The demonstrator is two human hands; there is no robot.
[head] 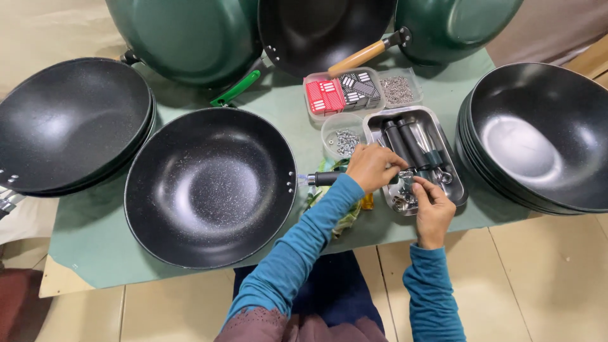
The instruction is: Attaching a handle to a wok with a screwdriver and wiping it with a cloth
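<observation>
Near the front edge of the bench [101, 240], toward its right end, both hands met over a steel tray [451, 161]. The left hand [372, 166] had its fingers curled together over a small metal fitting [405, 179] at the tray's near-left part; whether they pinched it I could not tell. The right hand [433, 209] came from the front edge, its fingers [423, 188] bent and close together, touching the same small part from the near side. The fitting lay right between the two hands, equally close to each. Black handles [405, 144] lay in the tray beyond the fingers, their long axes running from the front edge toward the back, slightly slanted. Loose metal rings [400, 202] sat in the tray's near corner.

Left of the tray stood a round tub of screws [345, 140], and behind it a clear box with red and black pieces [342, 93]. A single black wok [210, 187] sat mid-bench, with stacked woks at the left end [69, 123] and right end [538, 136].
</observation>
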